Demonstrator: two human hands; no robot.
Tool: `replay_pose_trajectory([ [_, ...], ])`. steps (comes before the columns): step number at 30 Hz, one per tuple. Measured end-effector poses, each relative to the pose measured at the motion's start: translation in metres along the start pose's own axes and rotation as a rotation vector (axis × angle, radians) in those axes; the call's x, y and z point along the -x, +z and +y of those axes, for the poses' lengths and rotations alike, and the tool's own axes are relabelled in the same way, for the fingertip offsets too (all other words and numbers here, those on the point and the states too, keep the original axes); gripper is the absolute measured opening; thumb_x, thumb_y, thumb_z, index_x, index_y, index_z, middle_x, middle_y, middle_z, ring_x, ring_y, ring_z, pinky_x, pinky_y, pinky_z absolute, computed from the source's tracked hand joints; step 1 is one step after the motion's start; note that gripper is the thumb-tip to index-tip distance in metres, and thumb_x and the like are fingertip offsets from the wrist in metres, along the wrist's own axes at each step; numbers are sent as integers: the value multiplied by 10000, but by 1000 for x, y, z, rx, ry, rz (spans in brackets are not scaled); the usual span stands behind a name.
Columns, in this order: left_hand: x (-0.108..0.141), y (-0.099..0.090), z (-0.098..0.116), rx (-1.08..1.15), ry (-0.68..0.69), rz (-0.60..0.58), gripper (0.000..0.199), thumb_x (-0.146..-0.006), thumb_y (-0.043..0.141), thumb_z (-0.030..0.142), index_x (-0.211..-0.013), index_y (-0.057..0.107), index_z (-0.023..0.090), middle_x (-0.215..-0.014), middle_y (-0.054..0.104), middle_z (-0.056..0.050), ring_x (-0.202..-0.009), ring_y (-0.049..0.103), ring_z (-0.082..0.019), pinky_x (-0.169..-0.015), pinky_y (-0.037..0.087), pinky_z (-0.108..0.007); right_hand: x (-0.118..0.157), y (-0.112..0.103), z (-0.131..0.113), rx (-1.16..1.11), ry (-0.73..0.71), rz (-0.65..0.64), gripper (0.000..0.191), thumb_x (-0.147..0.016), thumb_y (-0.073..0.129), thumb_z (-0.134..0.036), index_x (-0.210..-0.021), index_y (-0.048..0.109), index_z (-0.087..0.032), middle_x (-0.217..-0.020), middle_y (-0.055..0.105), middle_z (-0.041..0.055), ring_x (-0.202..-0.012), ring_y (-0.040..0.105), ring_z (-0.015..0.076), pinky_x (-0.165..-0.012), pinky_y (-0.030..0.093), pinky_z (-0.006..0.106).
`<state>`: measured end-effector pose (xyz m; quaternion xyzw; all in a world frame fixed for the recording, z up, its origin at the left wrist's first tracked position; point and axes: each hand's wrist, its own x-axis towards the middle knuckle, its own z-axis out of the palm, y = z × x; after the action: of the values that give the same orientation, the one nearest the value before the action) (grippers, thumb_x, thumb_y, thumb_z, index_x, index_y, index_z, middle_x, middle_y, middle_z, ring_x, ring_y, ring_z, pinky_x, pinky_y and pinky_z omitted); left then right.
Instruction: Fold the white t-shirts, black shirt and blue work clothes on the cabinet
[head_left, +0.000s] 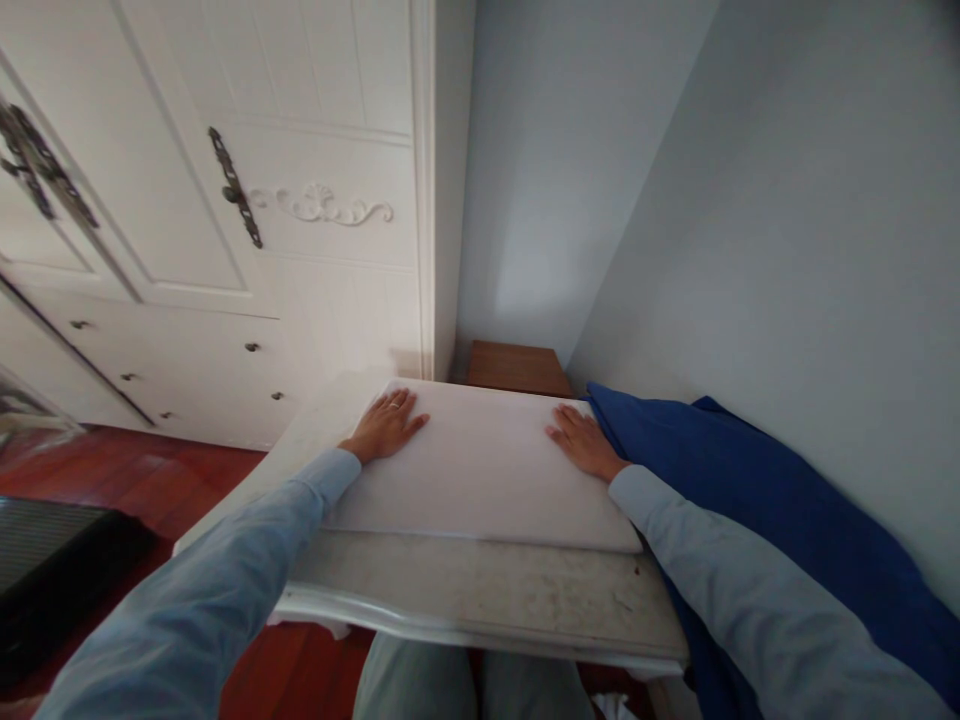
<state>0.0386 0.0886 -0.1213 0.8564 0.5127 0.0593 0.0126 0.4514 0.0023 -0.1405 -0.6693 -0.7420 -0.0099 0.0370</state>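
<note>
A flat white rectangular sheet or board [484, 470] lies on the white table [480, 590]; I cannot tell if it is folded cloth or a stiff panel. My left hand [386, 425] rests flat near its far left corner, fingers stretched out, a ring on one finger. Close to the far right corner, my right hand [583, 440] presses flat on the same white piece with its fingers extended. Dark blue cloth [720, 460] lies just beside the right hand and spreads under the right forearm.
A white wardrobe [337, 300] with dark metal handles stands behind the table on the left. Between it and the grey wall [787, 250] sits a brown wooden box-like piece [517, 367]. A black ridged object [67, 570] lies on the red wooden floor [172, 480].
</note>
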Motion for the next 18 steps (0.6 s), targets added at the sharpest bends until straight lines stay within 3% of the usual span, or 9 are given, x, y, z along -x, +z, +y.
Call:
replay_pose_trajectory([
  [6,3,-7,2,-23,-50,-63,759,-1009,224,622,-1586,309,136,-1653,263,-176,-1545,205,-323,-1217,147,-600,0,0,1,-12,10,1,682,-1035,201,-557,-1534,418,-147,-1628,348,169,-1521,288,306,-1202,303,536],
  [18,7,-9,-4,-14,-14,-83,696,-1033,221,556,-1590,306,148,-1658,258,-161,-1549,203,-287,-1230,151,-560,-2,2,4,15,-10,-5,654,-1042,222,-511,-1529,417,-120,-1623,351,184,-1519,292,298,-1202,298,534],
])
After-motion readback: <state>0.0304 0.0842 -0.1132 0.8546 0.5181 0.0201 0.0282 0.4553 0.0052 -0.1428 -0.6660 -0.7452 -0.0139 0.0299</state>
